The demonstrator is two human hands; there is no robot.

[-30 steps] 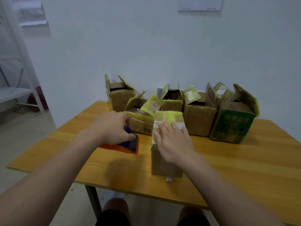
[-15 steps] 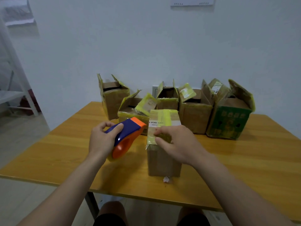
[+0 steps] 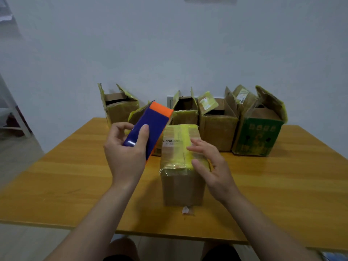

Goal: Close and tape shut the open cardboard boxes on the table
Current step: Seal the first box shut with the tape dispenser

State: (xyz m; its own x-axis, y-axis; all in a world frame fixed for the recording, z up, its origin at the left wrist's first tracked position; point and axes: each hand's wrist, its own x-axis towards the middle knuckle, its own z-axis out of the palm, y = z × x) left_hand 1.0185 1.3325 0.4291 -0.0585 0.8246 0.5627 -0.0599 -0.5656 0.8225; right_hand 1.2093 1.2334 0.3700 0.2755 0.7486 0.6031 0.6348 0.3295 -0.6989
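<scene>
The left hand (image 3: 124, 159) grips the blue and orange tape holder (image 3: 150, 127) in the air, just left of the closed box (image 3: 180, 185). The right hand (image 3: 212, 166), fingers loose, is over that box's top. Open boxes (image 3: 218, 127) stand behind it.

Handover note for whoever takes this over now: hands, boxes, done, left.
Left hand: grips the blue and orange tape dispenser, raised above the table.
Right hand: open, fingers relaxed at the near right edge of the front box top.
Front box: flaps down, yellow tape along the top. Whether it is fully sealed cannot be told.
Back row: brown boxes and a green box at the right end, all with flaps up.
Left: check the front box seal, then close and tape the back row.
</scene>
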